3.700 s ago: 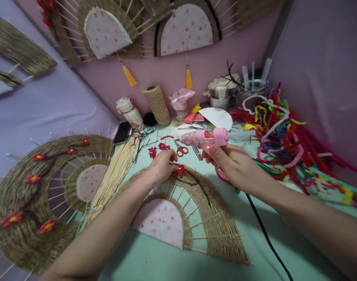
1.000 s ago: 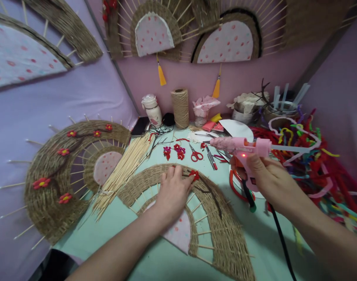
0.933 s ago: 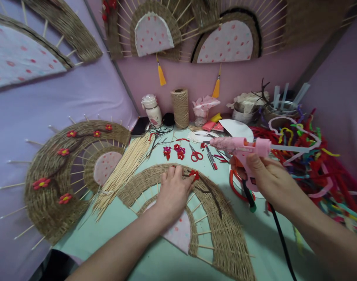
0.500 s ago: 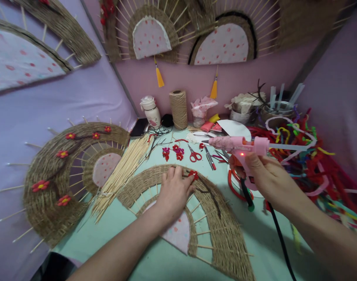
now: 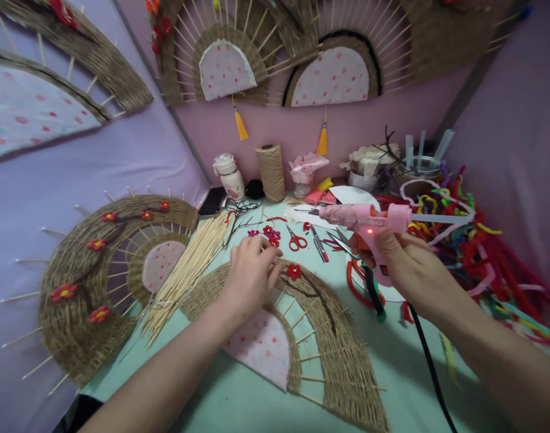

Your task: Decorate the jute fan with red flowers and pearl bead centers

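A pink hot glue gun (image 5: 356, 219) with a lit red light is gripped in my right hand (image 5: 405, 258), its nozzle pointing left and a clear glue stick out the back. My left hand (image 5: 252, 270) is over the upper edge of a woven twine fan (image 5: 347, 355), fingers bent and apart, the thumb loose; no held object shows. Its fingertips are close to several red and purple flowers (image 5: 270, 233) on the table. Just right of this hand, a red flower (image 5: 294, 272) sits on the fan by a dark twig (image 5: 317, 293).
Left lie a bundle of thin sticks (image 5: 189, 264) and another flowered fan (image 5: 76, 264). Small red scissors (image 5: 297, 240), larger scissors (image 5: 358, 282) and a pen-like tool (image 5: 320, 245) lie ahead. A twine spool (image 5: 271, 174) stands behind; pipe cleaners (image 5: 495, 252) pile right. The gun's black cord (image 5: 428, 355) trails down.
My left hand has lifted from beside the red flower on the fan and moved up and left toward the loose flowers. The right hand still holds the glue gun in nearly the same place.
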Available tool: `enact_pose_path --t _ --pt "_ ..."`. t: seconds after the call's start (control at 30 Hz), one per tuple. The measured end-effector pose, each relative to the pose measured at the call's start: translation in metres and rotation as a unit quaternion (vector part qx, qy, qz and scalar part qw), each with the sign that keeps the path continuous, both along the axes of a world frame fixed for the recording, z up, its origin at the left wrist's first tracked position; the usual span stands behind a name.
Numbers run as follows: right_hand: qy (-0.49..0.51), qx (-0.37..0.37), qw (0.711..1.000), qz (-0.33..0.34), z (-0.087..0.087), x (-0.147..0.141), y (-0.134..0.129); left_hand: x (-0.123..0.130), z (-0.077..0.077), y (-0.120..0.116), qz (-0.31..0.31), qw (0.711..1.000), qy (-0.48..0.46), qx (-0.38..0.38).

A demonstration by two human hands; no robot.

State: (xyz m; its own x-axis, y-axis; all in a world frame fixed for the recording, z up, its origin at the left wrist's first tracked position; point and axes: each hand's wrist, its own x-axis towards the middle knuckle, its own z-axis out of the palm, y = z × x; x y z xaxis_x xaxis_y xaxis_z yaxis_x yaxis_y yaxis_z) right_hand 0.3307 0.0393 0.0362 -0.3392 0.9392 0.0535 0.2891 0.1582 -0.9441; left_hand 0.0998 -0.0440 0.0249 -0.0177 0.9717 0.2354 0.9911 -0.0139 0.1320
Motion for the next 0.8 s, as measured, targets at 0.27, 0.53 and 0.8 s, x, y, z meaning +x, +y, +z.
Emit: enact_pose_path --t 0.27,0.53,0.8 --pt "-0.006 0.065 0.998 -0.004 0.003 0.01 0.003 -0.014 0.02 0.109 0.002 0.996 -0.052 -0.071" --pt "0.003 0.097 0.995 -0.025 0.01 0.011 0.008 0.011 -0.038 0.182 0.015 0.987 -0.038 -0.155" --pt "0.017 0.102 0.995 -0.012 0.008 0.011 0.01 0.008 -0.037 0.177 0.004 0.987 -0.076 -0.142"
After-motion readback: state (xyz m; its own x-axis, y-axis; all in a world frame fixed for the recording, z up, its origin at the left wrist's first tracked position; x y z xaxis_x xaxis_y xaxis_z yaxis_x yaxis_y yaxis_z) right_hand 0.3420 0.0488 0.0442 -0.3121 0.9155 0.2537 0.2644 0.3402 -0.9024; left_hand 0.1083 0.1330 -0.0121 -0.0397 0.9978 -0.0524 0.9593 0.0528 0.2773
